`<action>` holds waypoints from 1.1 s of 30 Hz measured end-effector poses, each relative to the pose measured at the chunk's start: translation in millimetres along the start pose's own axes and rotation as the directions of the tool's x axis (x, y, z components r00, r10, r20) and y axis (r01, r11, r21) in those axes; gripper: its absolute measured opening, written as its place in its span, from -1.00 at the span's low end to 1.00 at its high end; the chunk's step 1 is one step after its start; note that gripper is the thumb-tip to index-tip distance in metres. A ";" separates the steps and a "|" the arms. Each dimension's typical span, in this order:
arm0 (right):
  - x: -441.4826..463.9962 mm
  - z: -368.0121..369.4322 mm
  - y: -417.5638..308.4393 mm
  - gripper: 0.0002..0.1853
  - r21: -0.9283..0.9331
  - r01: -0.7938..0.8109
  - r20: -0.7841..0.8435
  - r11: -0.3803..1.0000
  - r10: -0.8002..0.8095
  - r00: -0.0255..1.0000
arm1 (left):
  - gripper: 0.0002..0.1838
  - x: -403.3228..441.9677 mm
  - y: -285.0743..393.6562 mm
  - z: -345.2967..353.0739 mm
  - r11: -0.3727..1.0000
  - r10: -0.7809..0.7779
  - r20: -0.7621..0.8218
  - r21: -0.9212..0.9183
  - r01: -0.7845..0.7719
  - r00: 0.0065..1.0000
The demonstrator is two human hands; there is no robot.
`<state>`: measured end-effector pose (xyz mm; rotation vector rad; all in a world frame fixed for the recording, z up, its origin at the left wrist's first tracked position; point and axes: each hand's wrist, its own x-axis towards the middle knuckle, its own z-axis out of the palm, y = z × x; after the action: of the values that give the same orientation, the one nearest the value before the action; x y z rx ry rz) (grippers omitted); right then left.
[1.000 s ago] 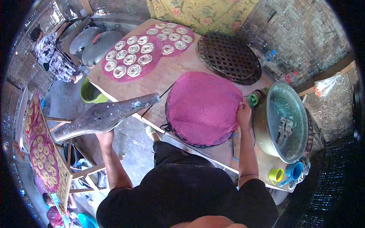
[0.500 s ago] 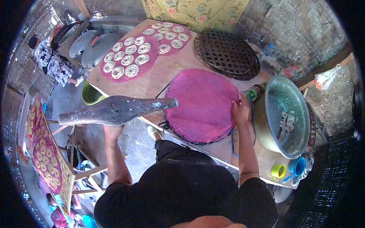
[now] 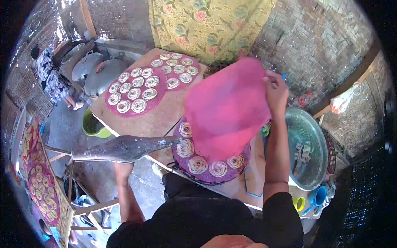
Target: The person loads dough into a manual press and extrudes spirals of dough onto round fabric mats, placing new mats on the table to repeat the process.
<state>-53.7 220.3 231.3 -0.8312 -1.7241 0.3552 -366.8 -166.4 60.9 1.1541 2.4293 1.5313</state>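
The person's right hand (image 3: 276,89) is closed on the right edge of a pink cloth (image 3: 227,109), holding it up over a round tray (image 3: 206,180) on the worktop (image 3: 165,124). The cloth is slightly blurred and hides much of the tray; pale coils (image 3: 197,165) show along the tray's left and near sides. I cannot tell whether the cloth's lower edge touches them. The left hand (image 3: 124,167) supports a long wooden block (image 3: 120,149) from below; the block hides its fingers, so how far they curl cannot be seen. The block's narrow end points at the tray's left side. Beyond the tray, to the left, more coils lie on purple mats (image 3: 162,82). A large basin (image 3: 304,124) stands right of the right forearm, with a yellow cup (image 3: 299,203) and a blue dipper (image 3: 317,196) near it. At far left, another person (image 3: 49,74) stands beside metal lids (image 3: 105,78).
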 end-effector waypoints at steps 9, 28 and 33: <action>49.1 23.2 317.5 -0.58 -0.657 -0.257 -0.214 0.708 0.152 0.965 | -0.68 11.5 -51.2 1.2 0.997 -0.001 -0.107 -0.073 -0.007 0.994; -23.5 307.6 147.5 -0.70 -0.188 0.977 0.917 0.099 -0.340 0.211 | -0.67 258.4 25.2 70.4 0.941 -0.134 -0.467 -0.336 -0.036 0.874; 5.3 259.1 113.7 -0.72 -0.144 0.989 0.989 0.013 -0.014 0.144 | -0.71 270.3 24.6 61.2 0.907 -0.120 -0.592 -0.391 -0.154 0.797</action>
<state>-255.9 349.8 81.5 -0.2763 -3.1323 -1.4027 -523.1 50.2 139.1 0.6587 2.1703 2.5979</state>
